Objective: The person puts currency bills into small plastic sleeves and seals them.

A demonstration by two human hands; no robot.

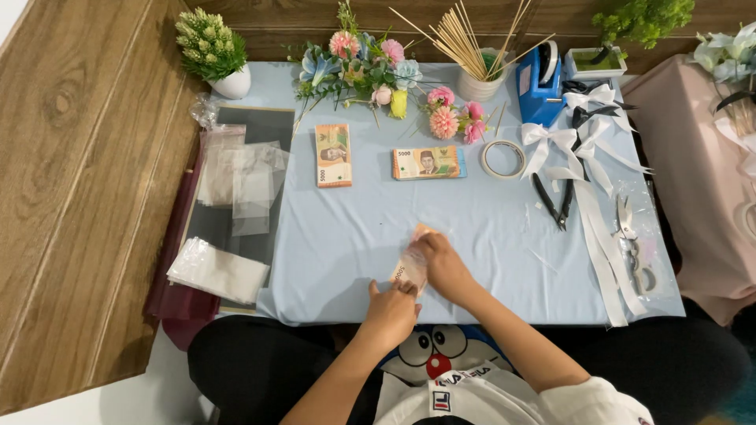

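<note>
A single banknote in a clear sleeve point(409, 266) lies near the front edge of the desk point(488, 228), its long axis running diagonally away from the person. The left hand point(391, 311) pinches its near end; the right hand point(442, 264) pinches the far end, fingers pressed together. Both hands touch it. Two banknote stacks point(333, 155) lie well beyond, apart. One tape ring point(503, 158).

Head-worn, looking steeply down over the blue-clothed table point(504, 260), fairly near, facing the far wooden wall point(299, 20).
</note>
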